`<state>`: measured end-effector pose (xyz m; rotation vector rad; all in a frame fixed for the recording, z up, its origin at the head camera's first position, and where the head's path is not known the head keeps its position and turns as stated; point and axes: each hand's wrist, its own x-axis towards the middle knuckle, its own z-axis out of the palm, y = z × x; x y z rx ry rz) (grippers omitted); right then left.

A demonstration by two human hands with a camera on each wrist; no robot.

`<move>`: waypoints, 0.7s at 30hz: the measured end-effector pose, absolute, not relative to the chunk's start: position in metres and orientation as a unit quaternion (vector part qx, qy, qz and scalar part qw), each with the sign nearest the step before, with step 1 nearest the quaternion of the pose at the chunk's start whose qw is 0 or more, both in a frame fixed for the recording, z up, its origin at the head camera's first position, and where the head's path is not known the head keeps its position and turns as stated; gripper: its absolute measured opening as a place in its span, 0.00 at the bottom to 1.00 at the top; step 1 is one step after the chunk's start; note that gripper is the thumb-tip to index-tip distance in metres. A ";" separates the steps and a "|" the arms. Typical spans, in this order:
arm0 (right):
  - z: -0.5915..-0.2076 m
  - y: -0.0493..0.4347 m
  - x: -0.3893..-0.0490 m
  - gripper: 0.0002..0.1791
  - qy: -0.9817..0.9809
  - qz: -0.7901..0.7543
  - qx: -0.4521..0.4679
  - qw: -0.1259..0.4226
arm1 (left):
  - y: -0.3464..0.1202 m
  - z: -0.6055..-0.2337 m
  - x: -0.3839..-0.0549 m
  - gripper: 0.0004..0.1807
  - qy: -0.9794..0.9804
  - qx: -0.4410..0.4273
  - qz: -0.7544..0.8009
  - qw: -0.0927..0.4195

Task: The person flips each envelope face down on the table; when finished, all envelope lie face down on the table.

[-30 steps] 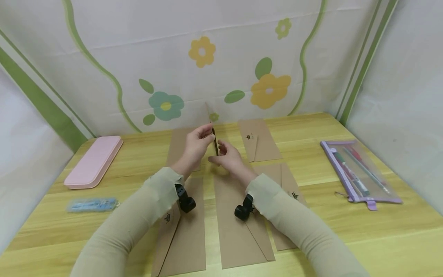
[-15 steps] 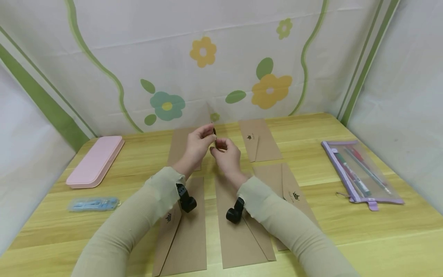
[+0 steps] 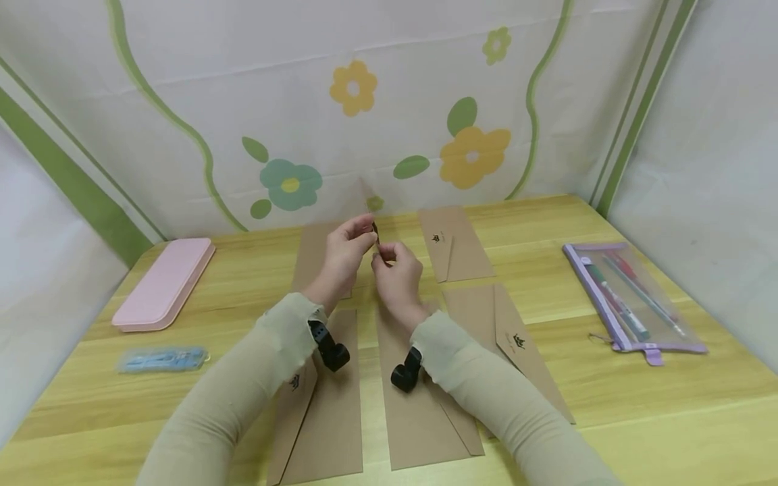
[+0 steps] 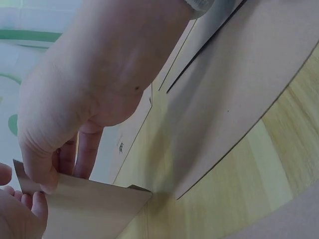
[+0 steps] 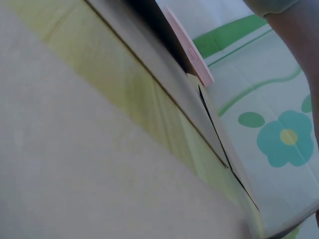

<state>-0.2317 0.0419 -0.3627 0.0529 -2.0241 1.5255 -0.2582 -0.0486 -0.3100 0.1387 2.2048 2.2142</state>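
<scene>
A brown paper envelope (image 4: 94, 206) stands raised between my hands, seen almost edge-on in the head view. My left hand (image 3: 344, 255) pinches its near upper edge between thumb and fingers. Just below and to the right, my right hand (image 3: 400, 275) pinches the same edge, its thumb and index finger together. In the left wrist view the two hands meet at the envelope's edge. Under my forearms lie more brown envelopes, one at the front left (image 3: 334, 425) and one at the front middle (image 3: 419, 432). The right wrist view does not show the pinching fingertips.
Other envelopes lie at the back left (image 3: 311, 253), back right (image 3: 460, 243) and right (image 3: 524, 344). A pink case (image 3: 164, 283) and a small blue packet (image 3: 163, 360) sit on the left. On the right lies a purple-edged zip pouch (image 3: 635, 297) with pens. A flowered curtain (image 3: 389, 88) stands behind.
My right hand has moved up and left from loosely spread fingers to pinching the envelope's edge. The left hand keeps its place and grip.
</scene>
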 end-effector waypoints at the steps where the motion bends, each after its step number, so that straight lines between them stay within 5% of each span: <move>1: -0.362 0.042 -0.232 0.04 -0.764 0.567 0.019 0.308 | -0.049 -0.310 -0.258 0.21 0.701 0.047 0.712 0.007; 7: -0.361 0.047 -0.232 0.02 -0.756 0.565 -0.009 0.332 | -0.048 -0.313 -0.254 0.21 0.647 0.067 0.760 0.005; 21: -0.354 0.057 -0.236 0.07 -0.609 0.741 -0.117 0.258 | -0.054 -0.333 -0.247 0.20 0.611 0.048 0.785 -0.088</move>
